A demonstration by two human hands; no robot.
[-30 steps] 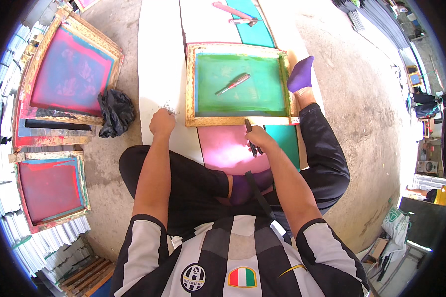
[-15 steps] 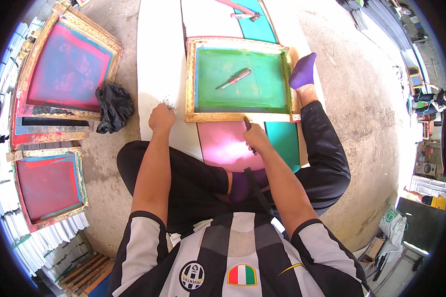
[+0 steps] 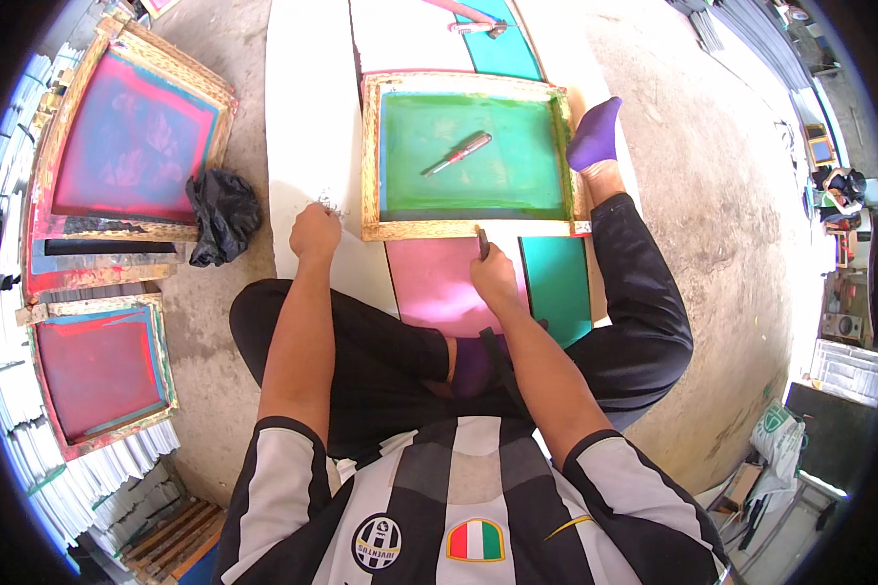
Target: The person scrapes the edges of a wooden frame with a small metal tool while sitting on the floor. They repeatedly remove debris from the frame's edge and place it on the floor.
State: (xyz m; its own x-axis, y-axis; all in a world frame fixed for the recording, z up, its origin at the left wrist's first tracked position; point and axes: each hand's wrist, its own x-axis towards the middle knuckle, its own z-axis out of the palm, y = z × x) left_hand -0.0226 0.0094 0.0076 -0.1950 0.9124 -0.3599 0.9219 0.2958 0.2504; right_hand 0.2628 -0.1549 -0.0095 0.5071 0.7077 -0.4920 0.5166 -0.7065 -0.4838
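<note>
A wooden-framed printing screen (image 3: 478,231) with green mesh lies flat on boards before me. My right hand (image 3: 495,276) is closed around a narrow dark tool (image 3: 483,244), whose tip is at the frame's near edge. Its exact kind I cannot make out. Left of the frame, my left hand (image 3: 315,232) is closed over the white board (image 3: 307,117), beside a small scatter of thin metal bits (image 3: 332,207). What its fingers hold, if anything, is hidden. On the green mesh rests a screwdriver (image 3: 458,153) with a clear reddish handle.
More framed screens (image 3: 132,141) and a crumpled black plastic bag (image 3: 224,216) are at the left. Pink (image 3: 439,283) and green (image 3: 556,288) panels lie under the frame. A hammer (image 3: 493,26) rests at the far end. My purple-socked foot (image 3: 595,135) touches the frame's right side.
My right hand has shifted slightly left, and the dark tool with it has turned more upright. My left hand stays by the metal bits. The whole view has moved slightly.
</note>
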